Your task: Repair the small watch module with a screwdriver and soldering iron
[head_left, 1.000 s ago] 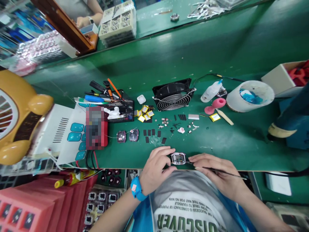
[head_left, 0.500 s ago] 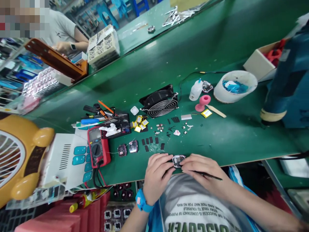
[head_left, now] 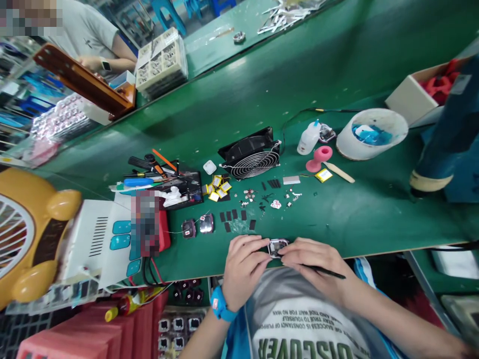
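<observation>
The left hand (head_left: pixel 243 267) pinches a small clear watch case (head_left: pixel 277 246) between its fingertips at the bench's (head_left: pixel 355 219) near edge. The right hand (head_left: pixel 314 262), touching it, grips thin black tweezers (head_left: pixel 325 271) closed-fingered.

- Bright, even light falls from overhead; pale glare streaks lie on the green bench (head_left: pixel 337 65) toward its far side.
- Shadows are soft and short, gathered just behind the black fan (head_left: pixel 250 155) and beside the white tub (head_left: pixel 370 134).
- Strong wide-angle distortion bends the bench edges and stretches the yellow fan (head_left: pixel 26 234) at the left border.
- The centre is sharp; the corners smear, and the tiny parts are too small to make out.
- Two patches are pixelated: upper left corner and the red meter (head_left: pixel 149 224).
</observation>
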